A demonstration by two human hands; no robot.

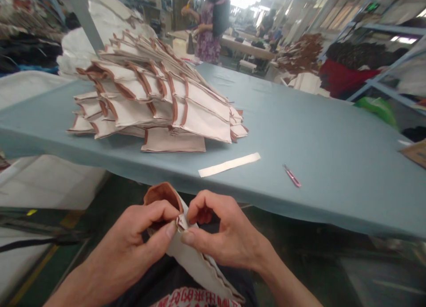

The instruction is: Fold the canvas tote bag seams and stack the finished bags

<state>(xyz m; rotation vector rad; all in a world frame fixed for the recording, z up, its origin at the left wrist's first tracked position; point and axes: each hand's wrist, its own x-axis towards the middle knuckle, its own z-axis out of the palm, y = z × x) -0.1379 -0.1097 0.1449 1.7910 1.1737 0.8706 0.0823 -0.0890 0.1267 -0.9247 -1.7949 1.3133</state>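
Observation:
Both hands are at a cream fabric piece with a brown lining (196, 256), in front of the table edge and above my lap. My left hand (143, 236) pinches a folded seam corner of it between thumb and forefinger. Right beside that, my right hand (222, 229) is closed, with thumb and fingertips gripping the same seam. The brown inside shows at the piece's upper opening. On the table beyond lie a cream strip (229, 165) and a small pink thread snipper (292, 176).
A big pile of similar cream pieces with brown edges (156, 94) covers the left of the blue-covered table (319, 143). At the back stands another person (209, 27). Shelves with dark and red cloth (346, 76) are on the right.

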